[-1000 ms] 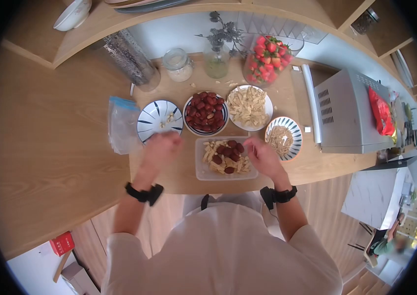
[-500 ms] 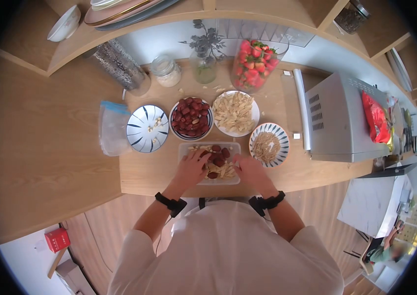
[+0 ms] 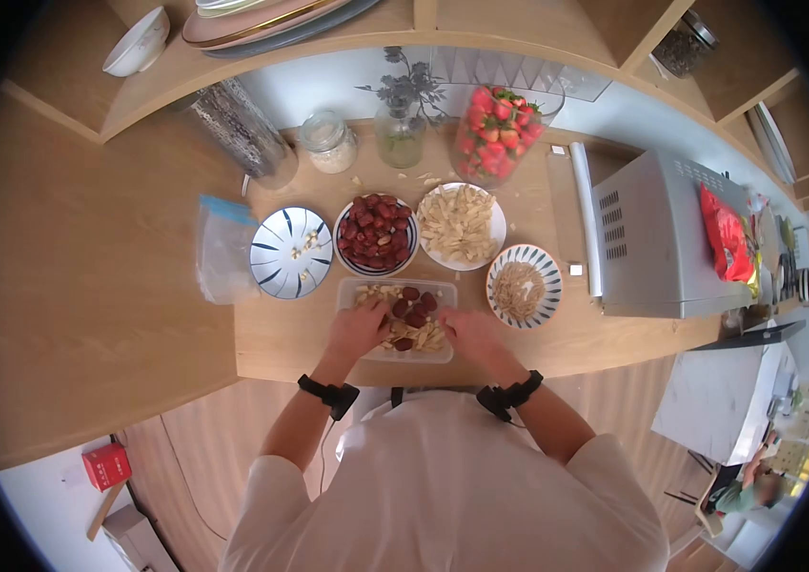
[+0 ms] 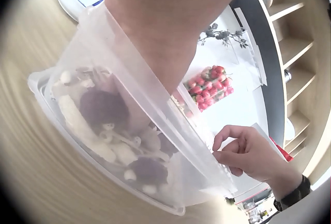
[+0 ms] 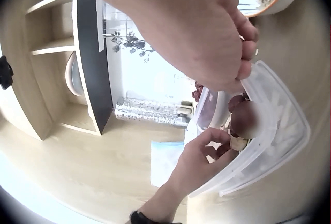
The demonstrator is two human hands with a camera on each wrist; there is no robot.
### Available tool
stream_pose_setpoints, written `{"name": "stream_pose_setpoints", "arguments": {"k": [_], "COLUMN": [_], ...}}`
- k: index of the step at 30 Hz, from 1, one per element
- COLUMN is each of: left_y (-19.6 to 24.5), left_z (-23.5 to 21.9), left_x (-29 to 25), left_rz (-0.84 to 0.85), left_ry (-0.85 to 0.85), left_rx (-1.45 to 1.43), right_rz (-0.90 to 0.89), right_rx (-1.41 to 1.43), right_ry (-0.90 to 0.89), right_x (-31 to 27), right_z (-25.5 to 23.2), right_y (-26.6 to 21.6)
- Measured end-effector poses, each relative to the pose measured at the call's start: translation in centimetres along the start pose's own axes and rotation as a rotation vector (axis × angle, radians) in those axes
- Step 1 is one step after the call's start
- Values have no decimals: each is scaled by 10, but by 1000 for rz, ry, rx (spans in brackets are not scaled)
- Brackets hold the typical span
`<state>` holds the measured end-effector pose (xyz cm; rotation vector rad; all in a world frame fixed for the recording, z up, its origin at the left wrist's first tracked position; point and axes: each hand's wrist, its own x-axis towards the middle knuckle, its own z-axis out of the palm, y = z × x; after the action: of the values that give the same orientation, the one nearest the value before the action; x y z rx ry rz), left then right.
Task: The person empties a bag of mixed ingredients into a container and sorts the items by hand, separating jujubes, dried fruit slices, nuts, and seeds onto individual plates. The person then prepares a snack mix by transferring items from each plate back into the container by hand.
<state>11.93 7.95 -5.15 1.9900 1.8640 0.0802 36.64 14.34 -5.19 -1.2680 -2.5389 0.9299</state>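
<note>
A clear plastic container (image 3: pixel 404 357) holds pale dried slices, several red dates (image 3: pixel 410 294) and small round pale seeds. My left hand (image 3: pixel 359 329) reaches over its left wall, fingertips down among the contents. In the right wrist view, that hand's bent index finger and thumb are close to a pale piece (image 5: pixel 238 143); I cannot tell if they pinch anything. My right hand (image 3: pixel 474 336) holds the container's right rim with curled fingers. Behind stand a striped plate (image 3: pixel 276 250) with a few pale seeds, a bowl of red dates (image 3: pixel 376 232), and a plate of pale slices (image 3: pixel 460 224).
To the right is a striped bowl (image 3: pixel 522 286) of thin pale strips. Plastic bags (image 3: pixel 223 257) lie at the left. Along the wall stand a glass jar (image 3: pixel 328 143), a vase (image 3: pixel 400 133) and a clear container of strawberries (image 3: pixel 500 133). A grey appliance (image 3: pixel 657 238) stands farther right.
My left hand has gone from over the striped plate rightward and down into the plastic container. My right hand has stayed by the container's right side. The head view has shifted slightly.
</note>
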Motion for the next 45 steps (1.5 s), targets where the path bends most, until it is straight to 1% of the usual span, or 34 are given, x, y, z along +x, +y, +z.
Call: {"name": "stream_pose_setpoints", "arguments": {"k": [3,5,6,8,9,11,12,14,15,17,21,23,24,26,30,32,33,35,36,38,39,41,42,44,45], "left_y": [-5,-8,-10,-12,-14,-16,-18,-23,-26,-32,-43,-45,-46,-44,-44,-41,-38,-36,-36,-28,-26,-25,-24,-21,-19], "left_z": [-8,-10,-11,-14,-15,-20,-20,-20,-20,-21,-25,-32,-36,-41,-23,-20,-17,-11,-8,-14,-16,-21,-21,-20,-18], "left_x": [-5,-6,-7,-11,-12,-16,-17,-19,-21,-23,-29,-35,-38,-46,-50,-50,-51,-54,-56,-55,-54,-48,-43,-37,-34], "left_rz": [7,-4,4,37,45,57,63,135,139,204,225,242,245,335,351,348,337,266,255,197,189,210,201,221,212], "left_ry": [0,54,56,192,188,207,201,260,257,244,180,92,87,69,65,191,188,292,277,298,294,276,279,246,242], "left_rx": [-45,-138,-134,-271,-272,-358,-362,-439,-442,-470,-440,-387,-379,-345,-301,-412,-416,-477,-480,-436,-443,-286,-287,-139,-139], "right_rz": [28,68,71,125,134,68,77,68,74,81,86,133,136,260,290,136,135,58,66,38,41,-2,-8,-74,-77], "right_rx": [-77,-145,-145,-134,-135,-82,-83,-26,-28,23,27,38,46,35,15,66,68,121,133,186,185,179,179,104,110], "right_ry": [12,-1,7,-40,-37,-18,-19,7,8,36,62,51,57,-26,-37,32,21,-5,-18,50,39,7,0,-37,-45], "right_x": [3,7,9,11,12,11,12,14,16,18,23,22,22,20,8,0,-2,-3,-3,-1,-1,5,8,10,12], "right_z": [10,8,7,3,6,12,15,21,23,26,33,29,27,24,29,31,31,28,28,17,14,10,8,9,10], "right_y": [-9,-21,-28,-45,-50,-59,-63,-74,-79,-90,-99,-104,-106,-109,-103,-99,-95,-91,-88,-84,-81,-79,-78,-77,-76]}}
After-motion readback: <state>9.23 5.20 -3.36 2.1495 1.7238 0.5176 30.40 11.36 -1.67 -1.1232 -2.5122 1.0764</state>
